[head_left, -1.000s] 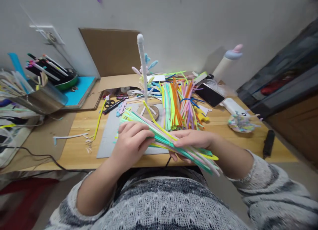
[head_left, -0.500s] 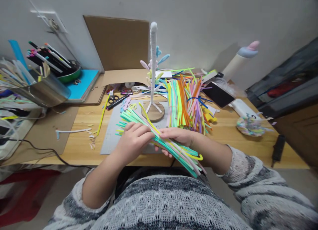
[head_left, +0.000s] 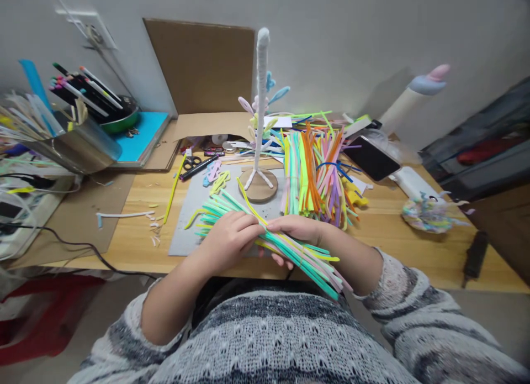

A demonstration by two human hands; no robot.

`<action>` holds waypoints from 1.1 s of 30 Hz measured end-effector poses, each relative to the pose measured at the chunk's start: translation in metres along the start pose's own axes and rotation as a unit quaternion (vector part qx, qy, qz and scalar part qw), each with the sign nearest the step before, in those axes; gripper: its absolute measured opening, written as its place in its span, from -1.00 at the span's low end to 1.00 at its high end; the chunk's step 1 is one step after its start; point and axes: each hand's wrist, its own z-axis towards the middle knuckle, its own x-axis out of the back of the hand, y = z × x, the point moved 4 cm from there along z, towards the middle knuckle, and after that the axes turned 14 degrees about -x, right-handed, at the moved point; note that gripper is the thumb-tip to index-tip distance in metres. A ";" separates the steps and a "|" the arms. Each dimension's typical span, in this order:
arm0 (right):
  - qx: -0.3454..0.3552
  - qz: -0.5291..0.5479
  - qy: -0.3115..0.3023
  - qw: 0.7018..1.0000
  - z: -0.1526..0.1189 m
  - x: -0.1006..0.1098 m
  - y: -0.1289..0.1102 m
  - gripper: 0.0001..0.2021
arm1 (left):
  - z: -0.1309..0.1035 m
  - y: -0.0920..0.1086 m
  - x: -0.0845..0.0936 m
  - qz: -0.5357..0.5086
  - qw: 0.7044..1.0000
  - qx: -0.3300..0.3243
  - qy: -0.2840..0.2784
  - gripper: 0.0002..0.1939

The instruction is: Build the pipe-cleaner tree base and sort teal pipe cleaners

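A bundle of green, pink and yellow pipe cleaners [head_left: 304,256] lies slantwise across both hands, over the front edge of the table. My left hand [head_left: 232,237] is closed around its middle from the left. Right beside it, my right hand [head_left: 296,232] grips the same bundle, thumb on top and fingertips underneath. Behind the hands a white wrapped stem [head_left: 261,96] stands upright on a round brown base [head_left: 259,189], with small pastel loops behind it. More tied bundles of pipe cleaners [head_left: 308,171] lie to the right of the base.
Scissors [head_left: 191,163], a black marker [head_left: 199,168] and a yellow pipe cleaner [head_left: 173,193] lie left of the grey mat [head_left: 182,229]. Metal pot [head_left: 85,149] and pens stand far left. At right are a phone [head_left: 371,158] and a dark tool [head_left: 475,258].
A bent yellow pipe cleaner now sticks out of the bundle's left end. Both hands keep their hold on the bundle. The whole view has shifted slightly.
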 end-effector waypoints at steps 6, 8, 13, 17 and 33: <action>0.002 0.022 -0.027 0.999 0.003 0.006 0.005 -0.45 | 0.008 -0.002 -0.006 -0.030 0.999 0.024 -0.019 -0.83; 0.005 0.029 -0.037 0.999 0.004 0.006 0.006 -0.46 | 0.011 -0.002 -0.007 -0.032 0.999 0.024 -0.033 -0.84; 0.041 0.029 -0.010 0.999 -0.003 0.004 0.006 -0.55 | 0.025 -0.003 -0.006 0.022 0.995 0.001 -0.093 -0.90; 0.126 0.051 0.035 0.990 -0.017 0.000 -0.002 -0.74 | 0.037 -0.005 0.004 0.090 0.992 -0.027 -0.080 -0.90; 0.238 0.062 0.069 0.967 -0.045 -0.001 -0.018 -0.52 | 0.013 -0.020 0.007 0.137 0.965 0.040 0.219 -0.75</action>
